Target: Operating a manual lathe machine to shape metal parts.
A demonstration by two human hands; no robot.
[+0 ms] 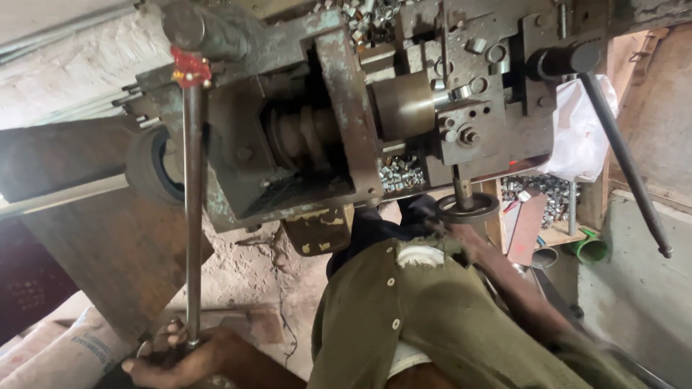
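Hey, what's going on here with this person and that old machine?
A person in an olive buttoned shirt is at a worn green metal machine. The left hand grips the lower end of a long steel rod that runs up to a red fitting on the machine. The right arm reaches toward a small round handwheel; that hand itself is hidden. Small shiny metal pieces lie heaped on the machine.

A white plastic bag (579,130) hangs at the far right, crumpled and bulging, just beside the grey machine's right edge. At the near left corner lie pale woven sacks (54,349), long and rounded, with faint dark print on the side; the print is too blurred to make out.
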